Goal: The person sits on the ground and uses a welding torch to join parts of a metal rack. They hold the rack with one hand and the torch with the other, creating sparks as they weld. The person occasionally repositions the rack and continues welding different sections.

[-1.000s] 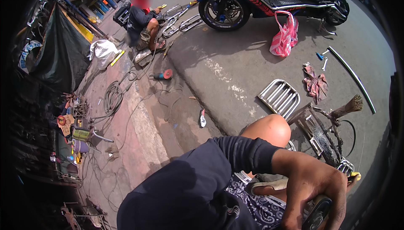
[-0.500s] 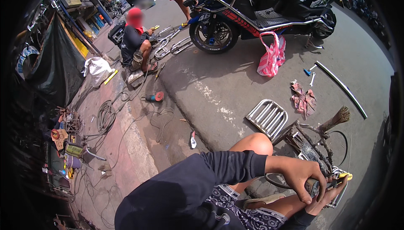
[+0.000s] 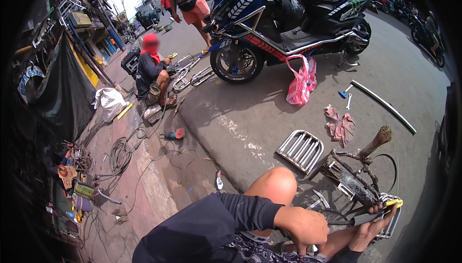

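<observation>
My right hand (image 3: 369, 227) is closed round the grey handle of a welding electrode holder (image 3: 368, 217) with yellow jaws. A thin rod stands up from the jaws, and a black cable leaves the handle's other end. Just past this hand is a shiny tubular metal frame (image 3: 395, 224), partly hidden. My left hand (image 3: 304, 228) is low over my patterned shorts, its fingers curled down. A small pale, shiny bit shows by its fingertips, too covered to name. Beyond the hands stands a rusty, crusted metal stand (image 3: 350, 182) with a worn brush (image 3: 378, 141) on its far side.
A silver tube rack (image 3: 302, 151) and pink rag (image 3: 340, 128) lie on the pavement. Farther off are a wrench (image 3: 349, 101), a long tube (image 3: 385, 107), a striped bag (image 3: 301, 80) and a parked scooter (image 3: 288, 32). Leftward are a grinder (image 3: 174, 134), coiled cable (image 3: 120, 154) and a crouching person (image 3: 153, 72).
My left hand has let go of the electrode holder's handle and moved left, down to my lap. My right hand still grips the holder. The view has tilted up a little.
</observation>
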Demonstrator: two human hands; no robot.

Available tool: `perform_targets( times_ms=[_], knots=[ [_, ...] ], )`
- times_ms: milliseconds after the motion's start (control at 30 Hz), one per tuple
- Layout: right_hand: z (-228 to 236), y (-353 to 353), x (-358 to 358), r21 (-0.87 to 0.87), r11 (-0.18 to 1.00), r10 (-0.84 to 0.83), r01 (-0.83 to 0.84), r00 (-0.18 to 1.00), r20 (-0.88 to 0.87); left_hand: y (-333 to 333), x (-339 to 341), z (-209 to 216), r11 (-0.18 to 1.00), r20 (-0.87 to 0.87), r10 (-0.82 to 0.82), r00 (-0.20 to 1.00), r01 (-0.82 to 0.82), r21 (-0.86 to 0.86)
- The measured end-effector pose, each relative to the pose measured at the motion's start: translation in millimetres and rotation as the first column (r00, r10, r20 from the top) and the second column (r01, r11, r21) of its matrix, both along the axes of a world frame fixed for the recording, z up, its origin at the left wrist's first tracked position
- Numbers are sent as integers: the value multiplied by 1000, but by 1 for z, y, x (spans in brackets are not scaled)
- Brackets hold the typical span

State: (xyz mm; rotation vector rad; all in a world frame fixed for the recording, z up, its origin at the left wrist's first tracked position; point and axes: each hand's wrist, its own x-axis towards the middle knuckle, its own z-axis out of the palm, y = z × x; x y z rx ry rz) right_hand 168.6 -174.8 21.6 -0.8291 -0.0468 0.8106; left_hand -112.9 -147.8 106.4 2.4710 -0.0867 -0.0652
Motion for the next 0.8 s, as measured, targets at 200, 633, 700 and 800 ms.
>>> perform_targets(
  times_ms=[200, 633, 700, 800],
  knots=[
    [5, -17, 4, 86, 996, -13, 11, 1000, 19, -6, -1, -10, 991, -56, 110, 992, -106, 76],
    [-2, -42, 32, -31, 992, -123, 123, 992, -10, -16, 28, -5, 978, -282, 108, 953, -50, 205],
    [-2, -48, 35, -14, 994, -105, 105, 994, 22, -16, 33, -8, 979, -308, 122, 943, -64, 192],
    [-4, -50, 37, 9, 992, -125, 125, 992, 22, -13, 38, -16, 987, -302, 109, 947, -67, 145]
  ],
)
